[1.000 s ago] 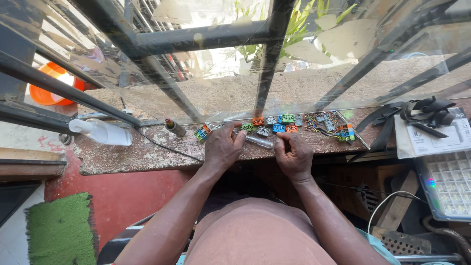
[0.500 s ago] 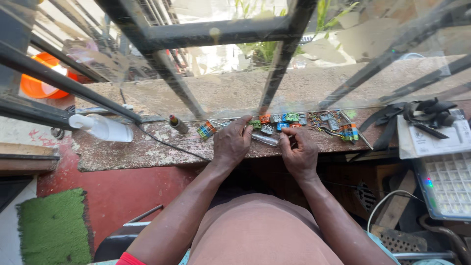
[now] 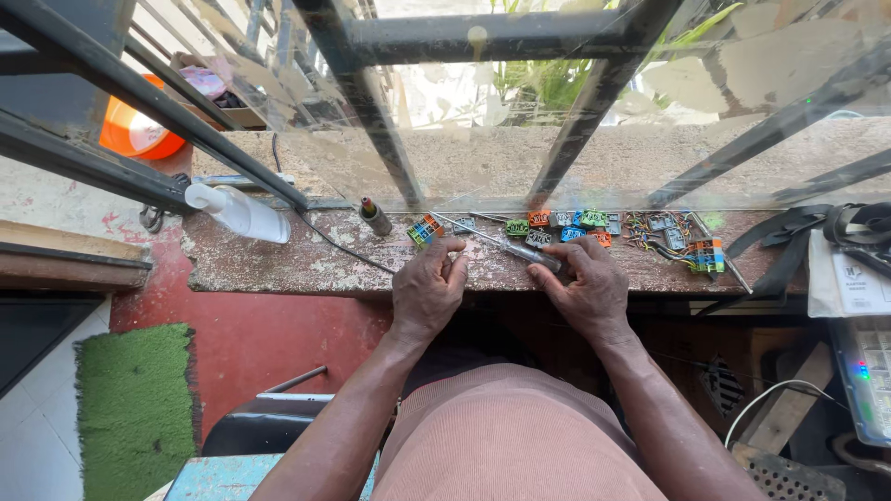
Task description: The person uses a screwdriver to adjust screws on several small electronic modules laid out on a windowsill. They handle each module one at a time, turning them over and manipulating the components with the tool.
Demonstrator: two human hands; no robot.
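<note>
My left hand [image 3: 427,288] rests on the worn stone window ledge [image 3: 278,264], fingertips pinching near a small multicoloured connector block [image 3: 425,230]. My right hand [image 3: 587,283] grips the clear handle of a screwdriver [image 3: 520,249] whose thin metal shaft runs left toward the left fingers. Several small green, orange, blue and grey connector blocks [image 3: 561,223] lie in a row just beyond both hands. Further right sits a cluster of blocks with coloured wires [image 3: 691,249].
A white plastic bottle [image 3: 239,211] lies on the ledge at left, a small dark bottle [image 3: 375,217] beside it. Black window bars [image 3: 371,121] rise behind. Black straps [image 3: 835,227] and a clear compartment box [image 3: 868,371] are at right; a green mat [image 3: 135,408] lies on the floor.
Both hands have stayed at the ledge, shifting slightly; the left fingertips have closed in toward the screwdriver tip. The view has tilted a little.
</note>
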